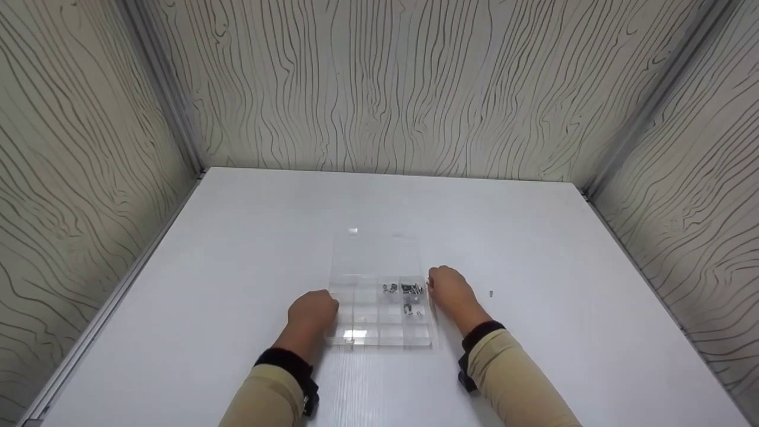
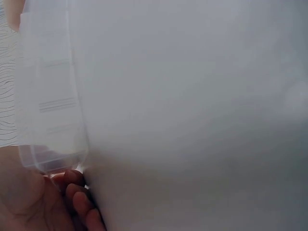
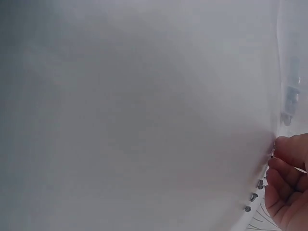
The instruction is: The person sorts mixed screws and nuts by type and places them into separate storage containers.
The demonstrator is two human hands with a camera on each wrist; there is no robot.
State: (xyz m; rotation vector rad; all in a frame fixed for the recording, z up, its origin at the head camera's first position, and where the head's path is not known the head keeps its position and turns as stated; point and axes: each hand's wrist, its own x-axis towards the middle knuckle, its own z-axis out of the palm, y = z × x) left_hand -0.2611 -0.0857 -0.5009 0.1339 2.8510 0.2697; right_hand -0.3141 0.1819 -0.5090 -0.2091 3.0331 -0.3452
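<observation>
A clear plastic compartment box [image 1: 366, 311] lies on the table with its transparent lid [image 1: 375, 255] folded back. Small metal screws [image 1: 411, 289] fill one right-hand compartment, and a few metal pieces [image 1: 389, 288] sit in neighbouring ones. My left hand [image 1: 313, 308] grips the left edge of the box; its fingers [image 2: 83, 204] curl beside the wall in the left wrist view. At the box's right side, my right hand [image 1: 453, 292] pinches a tiny metal screw [image 3: 272, 155], mostly hidden between thumb and finger. Near those fingertips lie loose screws [image 3: 254, 197].
One loose screw [image 1: 491, 293] lies on the white table [image 1: 551, 255] to the right of my right hand. Wood-patterned panels [image 1: 379, 89] enclose the table at the back and both sides, with metal posts [image 1: 160, 83] at the corners.
</observation>
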